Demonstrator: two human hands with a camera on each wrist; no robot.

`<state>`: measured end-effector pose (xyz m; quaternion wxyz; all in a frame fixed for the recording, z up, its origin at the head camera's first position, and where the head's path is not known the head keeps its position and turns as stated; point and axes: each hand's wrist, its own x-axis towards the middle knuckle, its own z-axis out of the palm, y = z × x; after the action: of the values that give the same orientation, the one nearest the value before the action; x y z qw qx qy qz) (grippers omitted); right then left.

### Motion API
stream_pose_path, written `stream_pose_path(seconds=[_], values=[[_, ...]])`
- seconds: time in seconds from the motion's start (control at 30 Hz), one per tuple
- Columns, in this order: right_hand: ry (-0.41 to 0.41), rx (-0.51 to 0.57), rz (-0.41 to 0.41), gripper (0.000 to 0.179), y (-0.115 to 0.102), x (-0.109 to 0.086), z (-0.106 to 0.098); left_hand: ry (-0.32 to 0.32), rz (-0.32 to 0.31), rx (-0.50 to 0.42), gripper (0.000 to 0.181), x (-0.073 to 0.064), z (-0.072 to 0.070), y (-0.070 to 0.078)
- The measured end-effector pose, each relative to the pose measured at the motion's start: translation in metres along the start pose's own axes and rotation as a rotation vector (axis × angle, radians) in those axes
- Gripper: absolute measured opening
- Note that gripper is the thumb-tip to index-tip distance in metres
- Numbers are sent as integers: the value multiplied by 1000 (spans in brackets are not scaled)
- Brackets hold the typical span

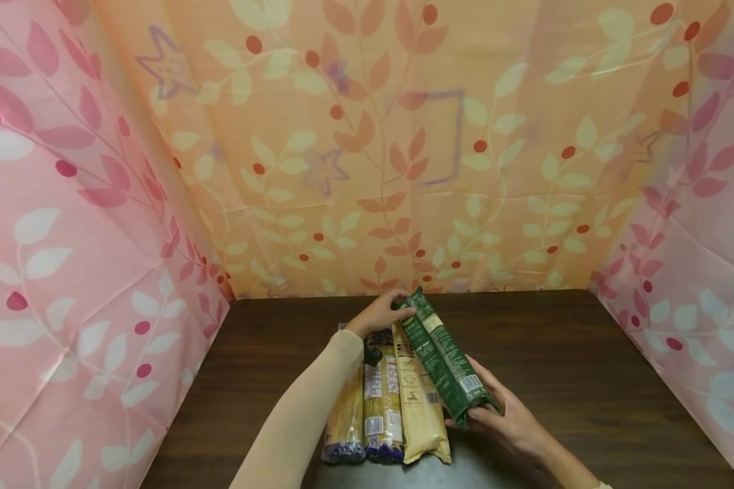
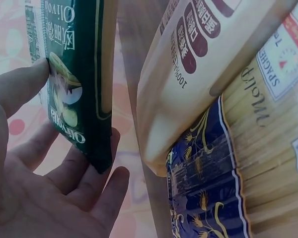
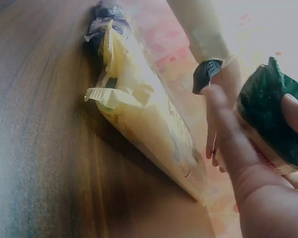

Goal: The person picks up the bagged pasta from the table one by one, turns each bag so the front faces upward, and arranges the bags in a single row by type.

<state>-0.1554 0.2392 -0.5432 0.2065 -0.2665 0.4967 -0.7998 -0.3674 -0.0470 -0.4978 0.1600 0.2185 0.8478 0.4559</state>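
Observation:
A long green packet [image 1: 442, 356], printed with olives and lettering, is held tilted, its far end to the left and near end to the right. My left hand [image 1: 380, 312] pinches its far end, thumb on one face and fingers behind. The near end is in my right hand [image 1: 508, 415], thumb over the wrapper and index finger stretched along the side. Just left of the green packet lies a cream packet [image 1: 417, 414], partly overlapped by it in the head view. Beside that are a clear spaghetti packet [image 1: 382, 401] with dark blue ends and another clear, blue-ended packet [image 1: 345, 424].
The packets lie side by side on a dark wooden table [image 1: 587, 380]. An orange leaf-patterned curtain [image 1: 355, 170] hangs along the back edge, with pink patterned curtains [image 1: 85, 272] at both sides. A dark wrist camera [image 1: 373, 356] sits on the left wrist.

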Motion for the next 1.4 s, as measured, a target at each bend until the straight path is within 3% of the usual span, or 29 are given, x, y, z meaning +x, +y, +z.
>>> stream_pose_path(seconds=[0.13,0.37,0.63,0.77,1.23,1.4], values=[[7,94,-5,83,1,0,-1,27,0,-1,57,-1,0,1],[70,69,12,60,0,-2,-4,57,5,-12,58,1,0,1],[-9,190,16,67,3,-1,-5,47,23,-35,58,0,-2,4],[-12,190,-17,69,5,-1,-5,51,29,-54,58,0,-2,2],[-33,22,-102,76,5,0,-11,65,-47,-54,74,-3,-1,6],[-20,-140,-135,77,3,0,-13,56,-61,-43,70,-5,-1,10]])
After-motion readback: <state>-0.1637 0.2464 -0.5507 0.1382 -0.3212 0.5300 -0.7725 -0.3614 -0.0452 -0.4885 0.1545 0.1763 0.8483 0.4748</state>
